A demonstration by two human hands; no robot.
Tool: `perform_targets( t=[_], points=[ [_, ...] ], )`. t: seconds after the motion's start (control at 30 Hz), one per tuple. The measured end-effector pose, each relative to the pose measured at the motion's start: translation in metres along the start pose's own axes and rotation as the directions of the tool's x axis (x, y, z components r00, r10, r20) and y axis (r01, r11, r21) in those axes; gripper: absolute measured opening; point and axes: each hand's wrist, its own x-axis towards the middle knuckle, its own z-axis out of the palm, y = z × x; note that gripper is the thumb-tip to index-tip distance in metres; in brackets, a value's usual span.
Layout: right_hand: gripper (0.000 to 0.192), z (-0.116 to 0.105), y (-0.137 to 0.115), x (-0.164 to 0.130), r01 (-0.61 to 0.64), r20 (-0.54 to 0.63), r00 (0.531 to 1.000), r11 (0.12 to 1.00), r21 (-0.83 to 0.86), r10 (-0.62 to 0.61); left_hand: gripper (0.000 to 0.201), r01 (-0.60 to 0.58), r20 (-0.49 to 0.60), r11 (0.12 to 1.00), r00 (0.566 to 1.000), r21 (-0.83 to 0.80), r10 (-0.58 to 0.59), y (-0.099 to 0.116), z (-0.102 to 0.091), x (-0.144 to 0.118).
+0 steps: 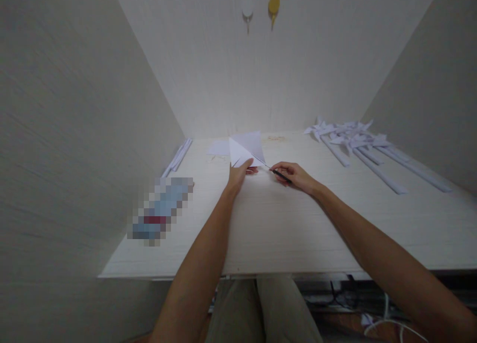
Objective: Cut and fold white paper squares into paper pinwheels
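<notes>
Both forearms reach over table; left hand presses folded paper, fingers together; right hand pinches scissors pointing up-left; paper pinwheels far right.

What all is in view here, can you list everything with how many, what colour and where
folded paper: one, white, far middle of the table, held by the left hand
scissors: one, dark, in the right hand, blades at the paper's edge
flat paper sheet: one, white, just left of the folded paper
paper pinwheels: a pile, count unclear, white, far right of the table
rolled paper sticks: a few, white, far left edge
blurred item: one, blue and red, near left
wall hooks: two, white and yellow, back wall
table: one, whitish wood grain
left hand: on the paper
right hand: gripping the scissors
</notes>
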Motion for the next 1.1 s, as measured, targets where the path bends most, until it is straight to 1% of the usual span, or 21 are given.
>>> perform_targets(
  t=[0.2,0.33,0.5,0.63,0.77,0.93,1.1],
  points=[
    [0.029,0.0026,-0.0073,-0.0018,-0.017,-0.014,1.000,0.999,0.028,0.018,0.013,0.032,-0.020,0.999,0.999,0.033,-0.031,0.0008,0.0001,-0.0008],
    [0.026,0.0023,-0.0055,-0.0013,-0.006,-0.015,1.000,0.999,0.042,0.006,0.011,0.046,-0.022,0.999,0.999,0.024,-0.046,0.0014,0.0001,-0.0016],
    [0.025,0.0009,-0.0009,-0.0002,-0.016,-0.022,1.000,0.999,0.039,0.017,0.010,0.027,-0.015,1.000,1.000,0.002,-0.027,0.0016,0.0001,-0.0018],
    [0.029,0.0009,-0.0019,-0.0002,-0.034,-0.021,0.999,0.999,0.031,0.034,0.010,0.019,-0.002,1.000,1.000,0.011,-0.019,0.0002,-0.0008,-0.0001],
    [0.032,0.0017,-0.0034,-0.0006,-0.020,-0.019,1.000,0.999,0.030,0.021,0.011,0.007,0.009,1.000,1.000,-0.001,-0.007,-0.0014,-0.0010,0.0018],
    [0.030,0.0027,-0.0024,-0.0008,-0.003,-0.023,1.000,0.999,0.043,0.004,0.019,-0.057,-0.050,0.994,0.997,-0.091,0.053,-0.0013,-0.0014,0.0023],
    [0.029,0.0037,-0.0056,-0.0013,-0.021,-0.020,1.000,0.998,0.055,0.022,0.018,-0.065,-0.032,0.996,0.997,-0.066,0.063,-0.0012,-0.0027,0.0027]
  ],
)
